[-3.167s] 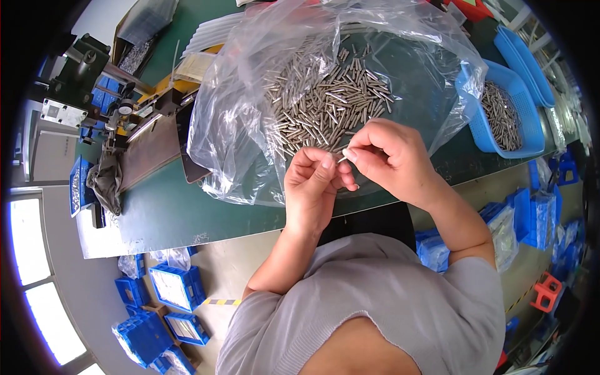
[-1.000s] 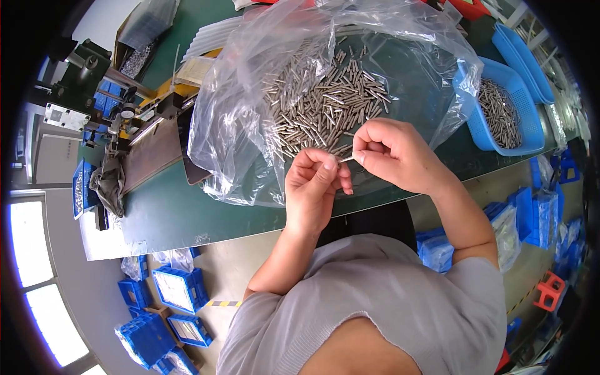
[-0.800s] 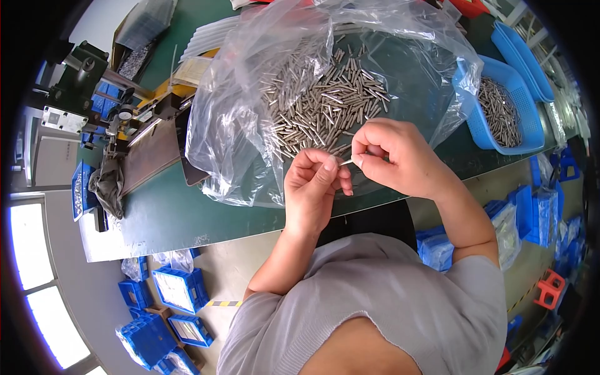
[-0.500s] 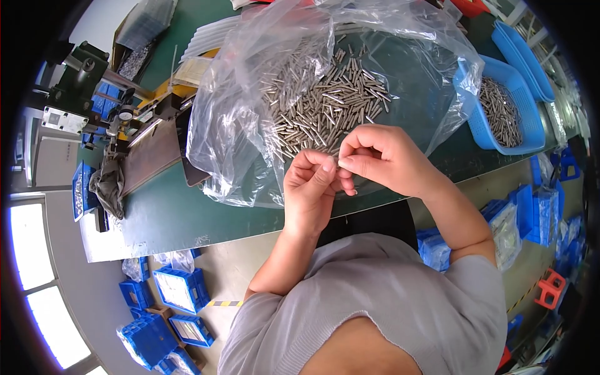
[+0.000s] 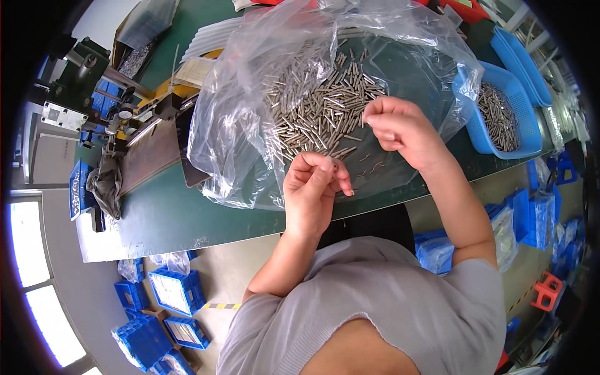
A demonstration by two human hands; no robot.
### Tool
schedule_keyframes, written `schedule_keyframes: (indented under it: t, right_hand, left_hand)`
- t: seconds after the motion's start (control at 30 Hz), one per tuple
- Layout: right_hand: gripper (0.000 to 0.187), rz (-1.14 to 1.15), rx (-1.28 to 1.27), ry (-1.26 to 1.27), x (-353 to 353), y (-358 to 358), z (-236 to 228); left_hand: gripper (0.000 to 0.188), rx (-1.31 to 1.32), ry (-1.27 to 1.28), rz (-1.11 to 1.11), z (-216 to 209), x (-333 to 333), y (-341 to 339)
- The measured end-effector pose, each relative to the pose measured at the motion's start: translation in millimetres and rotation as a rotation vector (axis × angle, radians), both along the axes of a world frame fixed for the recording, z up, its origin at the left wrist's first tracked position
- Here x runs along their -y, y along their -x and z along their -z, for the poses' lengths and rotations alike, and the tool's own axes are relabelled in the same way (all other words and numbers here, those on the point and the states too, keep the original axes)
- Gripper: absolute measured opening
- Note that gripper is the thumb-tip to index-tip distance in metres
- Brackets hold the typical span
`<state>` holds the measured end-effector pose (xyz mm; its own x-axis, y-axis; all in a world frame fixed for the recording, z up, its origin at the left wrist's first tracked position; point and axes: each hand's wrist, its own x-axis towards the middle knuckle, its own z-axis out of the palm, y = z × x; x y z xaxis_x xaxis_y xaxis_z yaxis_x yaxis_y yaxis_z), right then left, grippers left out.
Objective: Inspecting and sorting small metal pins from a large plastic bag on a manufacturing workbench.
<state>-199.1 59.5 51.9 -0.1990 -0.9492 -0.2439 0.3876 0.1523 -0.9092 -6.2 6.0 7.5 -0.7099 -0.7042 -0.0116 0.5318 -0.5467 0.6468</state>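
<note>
- The left hand (image 5: 312, 187) sits at the centre of the frame, over the near edge of the clear plastic bag (image 5: 250, 125). Its grip is pressed together: thumb and fingers curl in and pinch something small at the fingertips (image 5: 334, 169), too small to make out.
- The right hand (image 5: 400, 128) is up and to the right of it, well apart from the left hand. Its grip is also closed, with thumb and forefinger pinching a thin metal pin (image 5: 362, 119) that stands roughly upright at the left edge of the hand.
- That pin is held just above the right edge of the heap of metal pins (image 5: 312, 106), which lies spread inside the open bag in the upper middle of the frame.
- A few loose pins (image 5: 369, 165) lie on the plastic between the two hands.
- The bag rests on a dark green tabletop (image 5: 175, 212).
- At the upper right, a blue plastic tray (image 5: 525, 134) holds more pins, just beside the bag.
- A dark metal machine (image 5: 125, 125) stands at the upper left.
</note>
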Motion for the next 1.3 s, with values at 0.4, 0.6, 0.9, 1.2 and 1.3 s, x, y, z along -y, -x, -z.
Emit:
schedule_keyframes:
  t: [0.4, 0.6, 0.9, 1.2, 1.3]
  right_hand:
    - [0.014, -0.104, -1.531, 0.119, 6.9, -20.0, 16.4]
    - [0.006, -0.088, -0.618, 0.183, -2.5, -19.7, 0.0]
    - [0.006, -0.094, -0.357, 0.247, -9.0, -36.3, -0.8]
    - [0.005, -0.123, -0.468, 0.31, -6.7, -44.5, 1.4]
    - [0.006, -0.102, -0.333, 0.255, -6.1, -45.8, 4.5]
  left_hand:
    - [0.007, -0.037, -0.018, 0.022, 1.5, 1.7, 0.3]
    - [0.007, -0.018, -0.03, 0.032, 0.9, 2.4, -1.6]
    - [0.008, -0.019, -0.041, 0.036, 2.8, 2.2, -1.2]
    - [0.008, -0.027, -0.004, 0.051, 5.6, 4.0, -2.6]
    - [0.007, -0.007, 0.0, 0.039, 4.3, 2.8, -2.3]
